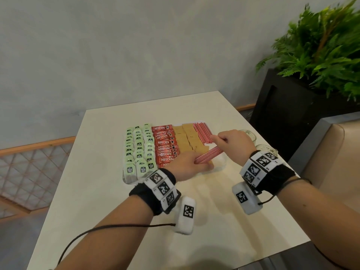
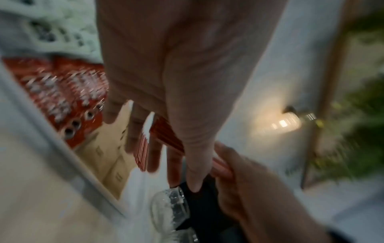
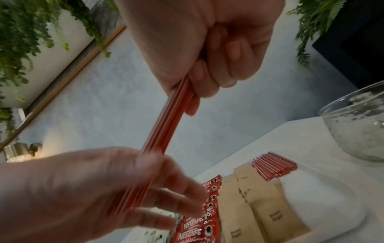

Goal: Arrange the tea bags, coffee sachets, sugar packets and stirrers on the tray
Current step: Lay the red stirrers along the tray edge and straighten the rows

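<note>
From the head view, you've got a bundle of stirrers [image 1: 209,155] held over the tray [image 1: 221,162], left hand [image 1: 190,165] curled on the near end and right hand [image 1: 232,142] fisted on the far one, probably to square them. Left wrist view: blurry, your fingers [image 2: 153,148] wrap the bundle. Right wrist view: tight fist; a gap beside the sugar packets [image 3: 268,212] looks saved for them.

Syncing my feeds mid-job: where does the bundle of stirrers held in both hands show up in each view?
Head: held stirrer bundle right of centre, slanting between left hand and right hand.
Left wrist: centre, blurred, behind the fingers.
Right wrist: centre, running diagonally down from the fist.
Shared landmark: red coffee sachets.
</note>
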